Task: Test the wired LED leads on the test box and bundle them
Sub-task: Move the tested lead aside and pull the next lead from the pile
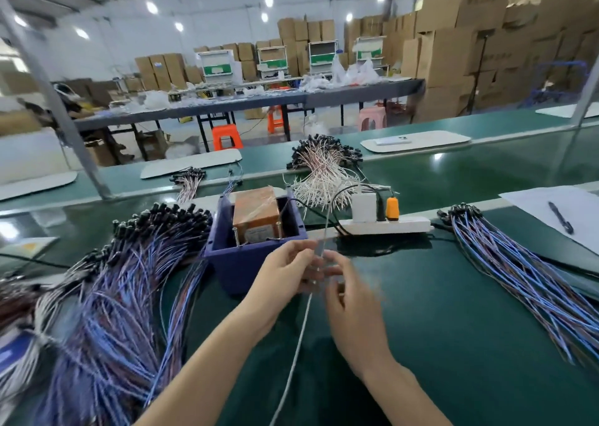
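A: What is that big pile of blue leads (123, 279) on the left of the desk (453, 328)?

B: I think they wait for their turn. They lie close, so a hand can grab one fast.

A: And the blue test box (240, 263)?

B: It sits right in front of the hands, with a brown block (256, 211) inside. It is in the middle, so a lead can reach it easily.

A: What do the hands hold?

B: One thin white lead (299, 325). It is up in the air, just in front of the box, and its long end hangs down toward the person. The left hand (278, 279) pinches it with its fingers (303, 250). The right hand (353, 302) is right beside it with bent fingers, but it is blurry, so I cannot tell if it grips.

A: Why hold it up there?

B: Maybe to line up its tip for the box.

A: And the white power strip (385, 226)?

B: It lies just right of the box, with plugs in it. I guess it feeds the box.

A: The blue bunch (518, 263) on the far right?

B: It lies well apart from the pile. Maybe those are done.
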A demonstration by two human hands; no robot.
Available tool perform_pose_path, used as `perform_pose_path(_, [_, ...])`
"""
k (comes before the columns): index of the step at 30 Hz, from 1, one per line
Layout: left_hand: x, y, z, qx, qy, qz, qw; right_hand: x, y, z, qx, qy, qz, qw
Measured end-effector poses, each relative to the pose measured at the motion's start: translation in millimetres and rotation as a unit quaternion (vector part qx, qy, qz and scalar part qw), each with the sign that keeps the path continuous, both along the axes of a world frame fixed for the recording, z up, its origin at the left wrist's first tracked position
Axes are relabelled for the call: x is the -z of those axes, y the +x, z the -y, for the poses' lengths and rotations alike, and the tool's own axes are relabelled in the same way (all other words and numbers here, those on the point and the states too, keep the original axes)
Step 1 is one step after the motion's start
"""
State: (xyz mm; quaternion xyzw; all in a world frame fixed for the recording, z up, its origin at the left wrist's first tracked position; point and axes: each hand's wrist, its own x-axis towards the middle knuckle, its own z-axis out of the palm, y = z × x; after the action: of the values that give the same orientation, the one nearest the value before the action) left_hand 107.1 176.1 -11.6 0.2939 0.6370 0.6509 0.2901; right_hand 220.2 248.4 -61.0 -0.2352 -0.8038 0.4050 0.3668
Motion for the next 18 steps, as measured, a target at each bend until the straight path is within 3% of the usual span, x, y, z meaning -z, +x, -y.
perform_pose_path(5, [22.4, -25.4, 57.3, -0.107, -0.012, -0.127, 0.986, 2.4, -45.4, 37.2, -0.104, 0.060, 0.026, 0.992])
perform_pose_path(8, [39.4, -38.2, 75.8, -0.159, -0.021, -0.106, 0.981, 8.1, -66.3, 44.3, -0.149, 0.069, 0.062, 0.985])
perform_pose_path(11, [57.9, -45.1, 81.6, -0.179, -0.045, -0.085, 0.979, 14.0, -76.4, 37.0, -0.189, 0.016, 0.096, 0.977])
perform_pose_path(14, [63.0, -48.1, 79.4, -0.167, -0.071, -0.084, 0.980, 16.9, -77.1, 27.8, -0.204, -0.048, 0.080, 0.974])
perform_pose_path(18, [59.1, -46.8, 79.6, -0.171, -0.079, -0.080, 0.979, 17.0, -77.2, 27.7, -0.220, -0.067, 0.078, 0.970])
